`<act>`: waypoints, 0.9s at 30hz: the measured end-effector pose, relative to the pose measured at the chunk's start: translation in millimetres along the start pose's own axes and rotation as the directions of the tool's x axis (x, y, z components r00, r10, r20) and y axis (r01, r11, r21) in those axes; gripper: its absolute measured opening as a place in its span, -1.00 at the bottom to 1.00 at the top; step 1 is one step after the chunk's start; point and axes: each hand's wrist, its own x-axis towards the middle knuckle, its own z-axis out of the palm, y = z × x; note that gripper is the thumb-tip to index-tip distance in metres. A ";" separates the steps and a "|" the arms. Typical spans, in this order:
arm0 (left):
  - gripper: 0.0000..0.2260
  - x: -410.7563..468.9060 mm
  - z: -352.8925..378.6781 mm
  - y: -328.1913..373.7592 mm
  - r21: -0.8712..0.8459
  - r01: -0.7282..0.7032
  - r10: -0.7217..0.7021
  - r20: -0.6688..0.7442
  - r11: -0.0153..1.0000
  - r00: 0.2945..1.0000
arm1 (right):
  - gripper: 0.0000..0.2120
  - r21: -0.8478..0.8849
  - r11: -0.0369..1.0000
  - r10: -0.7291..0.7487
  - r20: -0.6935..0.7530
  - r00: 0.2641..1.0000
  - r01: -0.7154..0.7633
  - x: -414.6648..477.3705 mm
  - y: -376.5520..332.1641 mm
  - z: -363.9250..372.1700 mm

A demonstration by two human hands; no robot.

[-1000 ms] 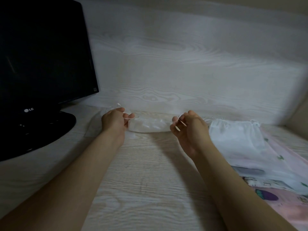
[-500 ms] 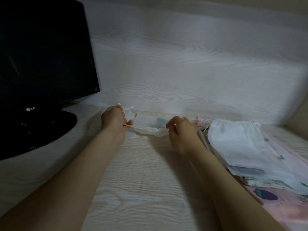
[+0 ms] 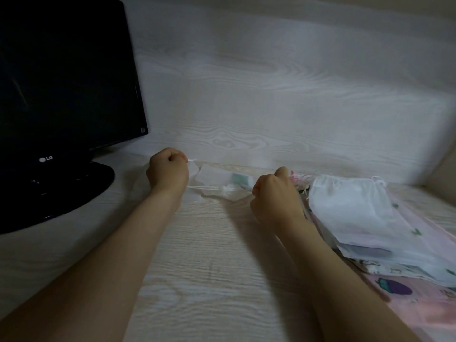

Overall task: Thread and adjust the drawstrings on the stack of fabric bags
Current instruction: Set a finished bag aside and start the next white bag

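Note:
A small white fabric bag [image 3: 214,179] lies at the back of the desk, its mouth gathered between my hands. A thin white drawstring [image 3: 209,187] runs across it. My left hand [image 3: 167,172] is curled into a fist and pinches the string's left end. My right hand [image 3: 274,196] is also curled and grips the string's right end, just right of the gathered fabric. A stack of fabric bags [image 3: 365,218] lies to the right, a white one on top, pink and printed ones beneath.
A black LG monitor [image 3: 64,77] on a round base [image 3: 81,186] stands at the left. The pale wood-grain desk [image 3: 209,267] meets a wood-grain back wall [image 3: 271,107] just behind the bag. A pink printed bag [image 3: 419,304] reaches the right front corner.
Both hands have turned knuckles-up and closed into fists on the string ends. The bag's mouth has bunched up between them. The right hand dropped toward the desk.

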 end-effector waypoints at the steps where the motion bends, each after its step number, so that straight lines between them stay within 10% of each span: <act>1: -0.69 -1.1 -0.3 0.5 0.029 -0.037 0.037 0.000 0.999 0.999 | -0.82 -0.012 1.000 0.006 -0.003 1.000 -0.006 -0.5 -1.3 -0.6; 8: -0.68 -9.0 3.3 -2.7 0.159 -0.345 0.336 0.079 0.925 0.939 | -0.89 0.026 0.990 -0.142 0.167 0.976 0.139 -10.2 3.2 -2.2; 18: -0.55 -17.6 7.0 -16.0 0.282 -0.809 0.633 0.512 0.516 0.581 | -0.84 -0.082 0.990 -0.117 -0.057 0.991 0.112 -5.5 8.8 -3.3; 27: -0.87 -20.3 3.1 -12.9 0.350 -0.769 0.620 0.455 0.536 0.639 | -0.87 -0.291 0.954 -0.097 -0.084 0.992 0.069 -3.7 5.1 3.4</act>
